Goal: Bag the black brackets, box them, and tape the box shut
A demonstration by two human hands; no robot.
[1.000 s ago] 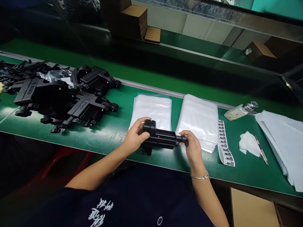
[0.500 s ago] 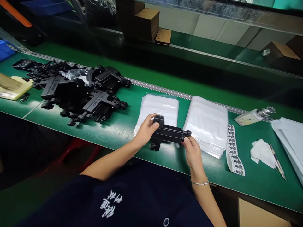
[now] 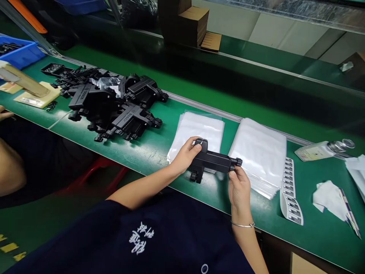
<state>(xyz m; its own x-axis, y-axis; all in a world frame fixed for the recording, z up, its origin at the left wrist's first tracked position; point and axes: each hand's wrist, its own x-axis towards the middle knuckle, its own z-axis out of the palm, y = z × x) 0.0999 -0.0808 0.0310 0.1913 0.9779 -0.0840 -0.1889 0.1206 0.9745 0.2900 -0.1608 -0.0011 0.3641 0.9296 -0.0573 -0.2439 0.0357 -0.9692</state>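
Note:
A black plastic bracket (image 3: 212,161) with small knobs is held above the green bench, in front of two stacks of clear bags. My left hand (image 3: 186,154) grips its left part, thumb on the raised block at the top. At its right end, my right hand (image 3: 238,186) pinches close to a knob; the fingertips are partly hidden behind the bracket. The smaller stack of bags (image 3: 201,129) lies just behind my left hand, and the larger stack of bags (image 3: 259,148) behind my right. Several similar black brackets (image 3: 128,116) lie heaped to the left.
Right of the bags lie a label strip (image 3: 291,198), a crumpled white cloth (image 3: 329,198), a pen (image 3: 349,213) and a bottle (image 3: 313,151). A blue bin (image 3: 25,55) stands at far left, near another person's arm (image 3: 10,167). Cardboard (image 3: 196,23) is stacked on the shelf behind.
The view has shifted left, bringing more of the blue bin and another person's arm into sight. Both hands keep hold of the bracket, nearly unchanged in pose.

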